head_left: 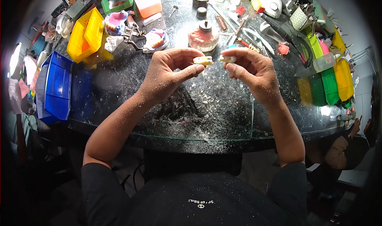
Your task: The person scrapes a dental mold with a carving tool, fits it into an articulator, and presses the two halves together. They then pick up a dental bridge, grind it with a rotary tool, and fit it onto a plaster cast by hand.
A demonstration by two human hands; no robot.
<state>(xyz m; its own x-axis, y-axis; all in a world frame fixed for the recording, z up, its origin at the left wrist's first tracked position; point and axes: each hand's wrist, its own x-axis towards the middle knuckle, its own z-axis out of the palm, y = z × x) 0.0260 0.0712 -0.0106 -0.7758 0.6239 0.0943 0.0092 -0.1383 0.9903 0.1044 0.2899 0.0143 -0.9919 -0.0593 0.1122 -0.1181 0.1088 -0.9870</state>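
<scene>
Between thumb and fingers, my left hand [169,70] pinches a small cream-coloured piece [203,60] with dark spots. My right hand [254,70] pinches a second small pale piece [227,59], partly covered by the fingers. The two pieces are held close together with a narrow gap between them, above the dark worktop [223,106]. Pale dust and shavings lie on the worktop below and cling to both hands and forearms. Just behind the hands stands a round glass jar [203,39] with reddish contents and a dark knob on top.
Dental models [155,39] and a metal frame [132,36] stand at the back left, beside a yellow bin [84,35] and a blue bin [58,86]. Tools [254,39] and a black cable lie at the back right, near green and yellow bins [343,79]. Another person's arm [338,152] shows far right.
</scene>
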